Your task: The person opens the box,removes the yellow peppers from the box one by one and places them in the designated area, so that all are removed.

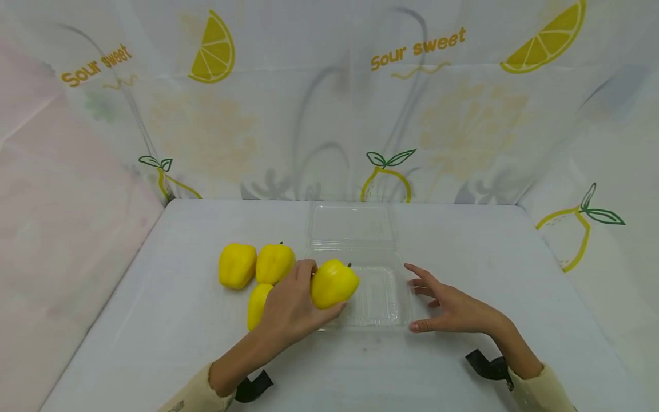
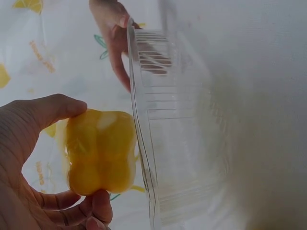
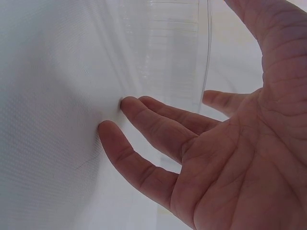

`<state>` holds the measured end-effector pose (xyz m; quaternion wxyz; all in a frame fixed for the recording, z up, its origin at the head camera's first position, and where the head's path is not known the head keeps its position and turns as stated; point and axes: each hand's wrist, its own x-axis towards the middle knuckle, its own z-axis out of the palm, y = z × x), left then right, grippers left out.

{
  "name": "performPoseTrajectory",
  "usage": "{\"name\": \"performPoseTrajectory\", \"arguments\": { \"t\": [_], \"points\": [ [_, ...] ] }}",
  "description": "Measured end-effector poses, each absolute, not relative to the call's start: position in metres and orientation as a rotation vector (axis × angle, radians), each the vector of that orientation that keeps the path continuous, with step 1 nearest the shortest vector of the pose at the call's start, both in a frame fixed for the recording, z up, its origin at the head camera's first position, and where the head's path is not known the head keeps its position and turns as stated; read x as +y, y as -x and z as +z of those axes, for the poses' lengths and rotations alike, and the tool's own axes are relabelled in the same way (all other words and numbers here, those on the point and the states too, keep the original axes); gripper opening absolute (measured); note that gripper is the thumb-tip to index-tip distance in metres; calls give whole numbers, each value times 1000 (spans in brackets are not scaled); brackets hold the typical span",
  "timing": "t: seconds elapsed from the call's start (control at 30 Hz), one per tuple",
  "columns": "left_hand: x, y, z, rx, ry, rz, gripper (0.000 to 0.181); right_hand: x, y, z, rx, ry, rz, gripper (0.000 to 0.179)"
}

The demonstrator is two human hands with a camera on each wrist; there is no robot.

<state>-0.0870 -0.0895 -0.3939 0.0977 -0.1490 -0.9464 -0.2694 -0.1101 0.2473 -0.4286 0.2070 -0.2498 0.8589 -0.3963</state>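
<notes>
My left hand grips a yellow bell pepper between thumb and fingers, over the left side of a clear plastic clamshell box. In the left wrist view the pepper is right by the box's rim. The box lies with its lid folded back, away from me. My right hand is beside the box's right edge with fingers spread and nothing in its grasp. In the right wrist view its fingertips are close to the white table surface, near the box wall.
Several more yellow peppers are on the table left of the box: one at far left, one behind my hand and one partly covered by it. A lemon-print cloth hangs behind the white table. Black straps hang at both wrists.
</notes>
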Motion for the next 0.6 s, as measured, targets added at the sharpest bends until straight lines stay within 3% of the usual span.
{"name": "performPoseTrajectory", "arguments": {
  "t": [0.6],
  "points": [
    [-117, 79, -389, -2734, 386, -812, 74, 248, 109, -429, 2396, 706, -1102, 109]
  ]
}}
